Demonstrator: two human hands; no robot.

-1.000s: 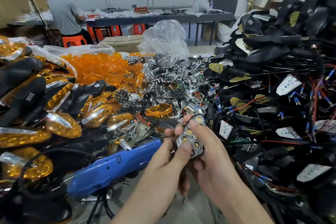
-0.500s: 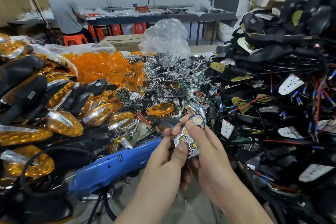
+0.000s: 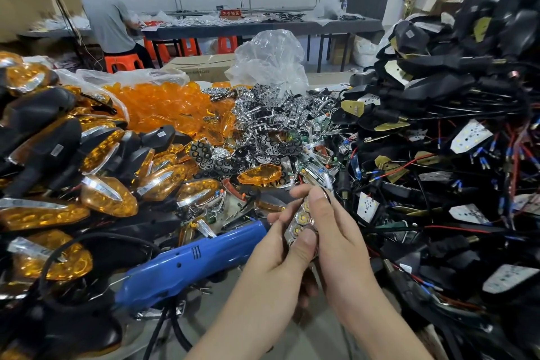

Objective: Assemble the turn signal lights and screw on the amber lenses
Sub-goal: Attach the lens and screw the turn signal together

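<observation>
Both my hands hold one chrome reflector (image 3: 302,218) with yellow LED cups, low in the middle of the view. My left hand (image 3: 280,257) pinches its lower end with the thumb on top. My right hand (image 3: 330,231) grips its upper part, fingers curled over it, so most of it is hidden. A loose amber lens (image 3: 259,175) lies just beyond my hands on the pile of chrome reflectors (image 3: 274,126). A blue electric screwdriver (image 3: 187,263) lies to the left of my left hand.
Finished amber signals with black housings (image 3: 108,199) heap up on the left. A bag of amber lenses (image 3: 163,105) sits behind them. Black wired housings (image 3: 453,131) tower on the right. A person in grey (image 3: 108,23) works at a far table.
The reflector has turned edge-on toward me and my right hand's fingers have closed further over its top. My left thumb stays on its lower end.
</observation>
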